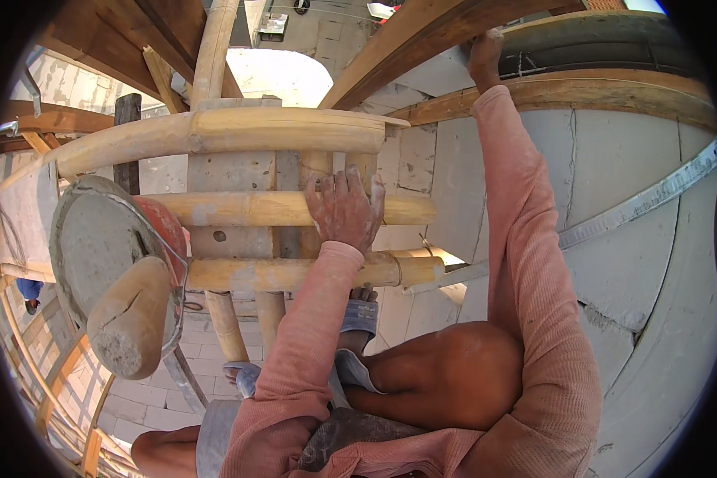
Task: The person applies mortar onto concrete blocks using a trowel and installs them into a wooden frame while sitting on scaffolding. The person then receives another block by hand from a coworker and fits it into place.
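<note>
My left hand lies palm down across a bamboo pole of the scaffold, its fingers apart and dusted with grey. It holds nothing I can see. Far up at the right, my right hand is at the end of my outstretched arm, beside a curved wooden beam and a grey block wall. Its fingers look bent closed, but what they grip is hidden. Left of my left hand stands a red bucket with grey mortar inside and round its rim.
A thick upright bamboo end rises in front of the bucket. More bamboo poles cross ahead. A long metal strip slants along the wall. Wooden beams hang overhead. Below left, paving and a person in blue show.
</note>
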`<state>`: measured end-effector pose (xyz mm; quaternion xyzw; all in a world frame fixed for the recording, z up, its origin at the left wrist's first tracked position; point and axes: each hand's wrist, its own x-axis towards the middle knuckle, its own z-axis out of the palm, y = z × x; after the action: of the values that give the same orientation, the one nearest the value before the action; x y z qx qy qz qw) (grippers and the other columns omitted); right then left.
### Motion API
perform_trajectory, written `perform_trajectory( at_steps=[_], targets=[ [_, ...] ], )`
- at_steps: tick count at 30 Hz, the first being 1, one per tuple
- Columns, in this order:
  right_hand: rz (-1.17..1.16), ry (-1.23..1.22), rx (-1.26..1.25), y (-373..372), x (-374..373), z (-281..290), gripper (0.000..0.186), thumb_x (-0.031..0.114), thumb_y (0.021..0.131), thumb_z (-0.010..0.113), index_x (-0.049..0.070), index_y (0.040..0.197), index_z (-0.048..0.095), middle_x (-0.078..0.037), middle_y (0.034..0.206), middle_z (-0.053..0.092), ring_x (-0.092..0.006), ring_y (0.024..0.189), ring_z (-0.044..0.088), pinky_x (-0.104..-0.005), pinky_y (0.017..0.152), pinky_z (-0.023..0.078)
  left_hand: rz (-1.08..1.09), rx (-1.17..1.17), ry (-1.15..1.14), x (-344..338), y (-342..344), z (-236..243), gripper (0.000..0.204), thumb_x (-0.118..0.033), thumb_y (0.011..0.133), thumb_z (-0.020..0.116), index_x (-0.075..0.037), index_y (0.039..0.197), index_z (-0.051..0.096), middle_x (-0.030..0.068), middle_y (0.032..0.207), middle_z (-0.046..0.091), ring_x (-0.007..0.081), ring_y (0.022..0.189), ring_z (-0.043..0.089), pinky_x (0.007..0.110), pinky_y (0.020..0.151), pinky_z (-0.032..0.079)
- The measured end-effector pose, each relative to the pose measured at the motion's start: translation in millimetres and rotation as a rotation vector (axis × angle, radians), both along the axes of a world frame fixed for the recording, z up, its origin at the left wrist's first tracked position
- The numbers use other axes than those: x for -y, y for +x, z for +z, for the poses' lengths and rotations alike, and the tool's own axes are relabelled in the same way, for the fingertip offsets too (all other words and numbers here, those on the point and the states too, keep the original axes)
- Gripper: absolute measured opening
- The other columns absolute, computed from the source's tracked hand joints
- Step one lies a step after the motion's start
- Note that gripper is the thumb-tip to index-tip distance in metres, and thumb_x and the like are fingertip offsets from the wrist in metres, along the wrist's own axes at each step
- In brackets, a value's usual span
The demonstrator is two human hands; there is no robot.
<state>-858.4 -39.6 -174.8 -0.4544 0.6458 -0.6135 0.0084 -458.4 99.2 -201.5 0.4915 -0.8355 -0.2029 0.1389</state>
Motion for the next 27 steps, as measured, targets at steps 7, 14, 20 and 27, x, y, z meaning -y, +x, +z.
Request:
perform_trajectory(
  at_steps=[7,14,20,27],
  targets=[
    [-0.046,-0.052,0.430,46,-8,15,0.039,0.022,0.098,0.057,0.009,0.062,0.049,0.003,0.055,0.042,-0.0075,0.047,0.036,-0.0294,0.048,0.025,-0.031,0.014,-0.005,3,3,0,0.045,-0.041,0.099,0.057,-0.003,0.118,0.070,0.0140,0.107,0.072,0.0294,0.109,0.064,0.052,0.114,0.030],
    [-0.023,0.007,0.331,22,-8,-8,0.044,0.024,0.099,0.056,0.006,0.060,0.049,0.001,0.055,0.044,-0.0100,0.049,0.041,-0.0315,0.050,0.030,-0.062,0.025,-0.035,2,6,-3,0.048,-0.043,0.103,0.053,-0.003,0.124,0.068,0.0125,0.107,0.073,0.0271,0.108,0.066,0.050,0.115,0.027],
    [-0.327,0.052,-0.821,-3,-14,-27,0.005,-0.003,0.092,0.055,0.002,0.091,0.057,-0.023,0.072,0.056,-0.0448,0.067,0.058,-0.0498,0.062,0.044,-0.068,0.053,-0.026,0,3,5,0.045,-0.041,0.103,0.054,-0.003,0.122,0.068,0.0118,0.108,0.073,0.0268,0.108,0.066,0.049,0.115,0.028],
    [-0.501,-0.176,0.416,112,-46,-6,0.034,0.030,0.104,0.058,0.004,0.084,0.063,0.001,0.072,0.057,-0.0102,0.061,0.050,-0.0290,0.059,0.043,-0.031,-0.119,0.013,4,12,9,0.035,-0.036,0.105,0.055,-0.005,0.116,0.068,0.0148,0.105,0.072,0.0290,0.103,0.066,0.046,0.108,0.038]
  ],
)
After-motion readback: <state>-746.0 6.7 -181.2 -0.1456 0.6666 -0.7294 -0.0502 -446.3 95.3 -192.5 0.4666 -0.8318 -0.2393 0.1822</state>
